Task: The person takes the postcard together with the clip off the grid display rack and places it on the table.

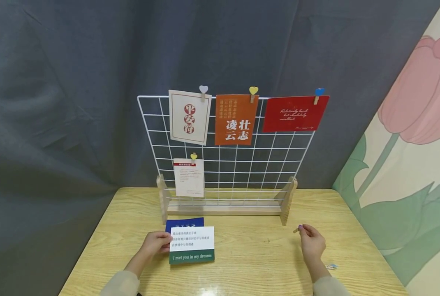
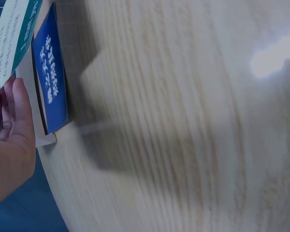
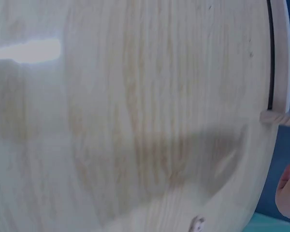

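Note:
My left hand (image 1: 156, 242) pinches a white and green card (image 1: 192, 238) by its left edge, held above the table. A blue card (image 2: 50, 72) with white lettering is at the foot of the rack, partly covered by the held card in the head view. Over the table on the right, my right hand (image 1: 313, 242) pinches a small wooden clothespin (image 1: 296, 230) with a purple spot by the fingertips. Only part of that hand shows at the edge of the right wrist view, where the clothespin cannot be seen.
A white wire grid rack (image 1: 227, 164) stands on wooden feet (image 1: 288, 201). Heart-topped clothespins hold a cream card (image 1: 189, 133), an orange card (image 1: 223, 135), a red card (image 1: 279, 117) and, lower, a white card (image 1: 188, 185). Another clothespin (image 1: 331, 267) lies beside my right wrist.

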The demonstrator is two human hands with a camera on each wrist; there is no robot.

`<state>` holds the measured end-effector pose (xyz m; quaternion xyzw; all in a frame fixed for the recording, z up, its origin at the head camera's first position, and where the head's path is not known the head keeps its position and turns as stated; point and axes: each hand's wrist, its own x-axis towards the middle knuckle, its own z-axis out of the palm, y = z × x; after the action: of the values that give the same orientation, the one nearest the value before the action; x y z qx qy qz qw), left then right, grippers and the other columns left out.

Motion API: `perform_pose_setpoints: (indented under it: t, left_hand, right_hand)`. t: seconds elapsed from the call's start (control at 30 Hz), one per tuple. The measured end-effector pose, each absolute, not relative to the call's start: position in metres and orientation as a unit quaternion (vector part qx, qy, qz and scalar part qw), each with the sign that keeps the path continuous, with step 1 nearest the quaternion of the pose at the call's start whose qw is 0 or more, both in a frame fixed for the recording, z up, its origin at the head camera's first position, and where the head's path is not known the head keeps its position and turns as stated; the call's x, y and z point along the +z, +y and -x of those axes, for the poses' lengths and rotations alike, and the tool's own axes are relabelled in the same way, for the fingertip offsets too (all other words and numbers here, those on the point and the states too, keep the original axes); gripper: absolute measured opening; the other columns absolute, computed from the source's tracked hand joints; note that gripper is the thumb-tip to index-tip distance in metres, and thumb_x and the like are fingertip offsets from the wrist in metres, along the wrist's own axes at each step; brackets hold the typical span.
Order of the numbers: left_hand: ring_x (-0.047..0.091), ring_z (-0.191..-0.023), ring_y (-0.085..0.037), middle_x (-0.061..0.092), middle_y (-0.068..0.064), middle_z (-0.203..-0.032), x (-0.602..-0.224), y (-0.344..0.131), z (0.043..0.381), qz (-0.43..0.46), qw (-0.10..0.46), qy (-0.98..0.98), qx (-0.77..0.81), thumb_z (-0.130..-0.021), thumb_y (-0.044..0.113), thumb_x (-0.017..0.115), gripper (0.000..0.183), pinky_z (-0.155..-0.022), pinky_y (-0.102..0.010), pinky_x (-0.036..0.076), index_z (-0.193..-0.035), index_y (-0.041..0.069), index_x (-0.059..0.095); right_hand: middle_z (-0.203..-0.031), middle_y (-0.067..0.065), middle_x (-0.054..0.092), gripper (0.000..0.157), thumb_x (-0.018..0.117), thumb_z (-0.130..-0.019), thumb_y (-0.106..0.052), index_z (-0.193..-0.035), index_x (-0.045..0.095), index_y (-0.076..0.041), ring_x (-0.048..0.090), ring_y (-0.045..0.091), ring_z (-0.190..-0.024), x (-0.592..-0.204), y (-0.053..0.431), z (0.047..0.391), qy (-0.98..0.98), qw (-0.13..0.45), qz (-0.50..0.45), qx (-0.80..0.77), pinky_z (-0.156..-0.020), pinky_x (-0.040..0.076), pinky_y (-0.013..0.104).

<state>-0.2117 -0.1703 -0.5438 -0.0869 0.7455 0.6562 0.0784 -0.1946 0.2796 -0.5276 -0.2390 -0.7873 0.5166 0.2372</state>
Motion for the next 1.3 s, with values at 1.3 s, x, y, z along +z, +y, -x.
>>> perform_pose_setpoints:
  t: [1.3]
  left_hand:
    - [0.054,-0.053,-0.013,0.055,-0.006,-0.060,-0.562,-0.195,0.190,0.141,0.104,0.761,0.624,-0.076,-0.006,0.056,0.015,-0.052,-0.029,0.051,-0.088,-0.015,0.055]
  right_hand:
    - [-0.102,0.027,0.052,0.037,0.042,-0.089,-0.021,-0.107,0.048,0.011,0.048,0.041,-0.089,-0.546,0.349,0.149,-0.820,0.118,0.375,0.415,-0.072,0.044,0.045]
